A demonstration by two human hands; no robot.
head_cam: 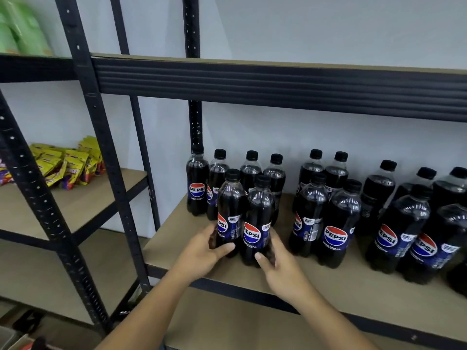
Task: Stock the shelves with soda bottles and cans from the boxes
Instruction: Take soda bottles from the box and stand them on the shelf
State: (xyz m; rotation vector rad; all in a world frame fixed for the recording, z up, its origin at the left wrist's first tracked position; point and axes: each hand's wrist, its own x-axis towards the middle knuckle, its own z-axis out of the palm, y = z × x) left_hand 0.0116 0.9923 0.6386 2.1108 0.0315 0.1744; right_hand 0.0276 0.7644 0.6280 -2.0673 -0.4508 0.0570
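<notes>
Cola bottles (338, 223) stand in rows on the shelf (316, 279). My left grip (204, 251) holds the left front bottle (231, 210) low down; my right grip (280, 267) holds the right front bottle (259, 218). Both stand upright, side by side, near the shelf's front edge.

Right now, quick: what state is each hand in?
Left hand: grips the left front Pepsi bottle.
Right hand: grips the right front Pepsi bottle.

A pale grey wall (328, 26) stands behind two black metal racks (252, 82) with light brown boards (353, 294). Yellow packets (65, 162) lie on the left rack, and blurred green packs (22, 26) sit above them.
</notes>
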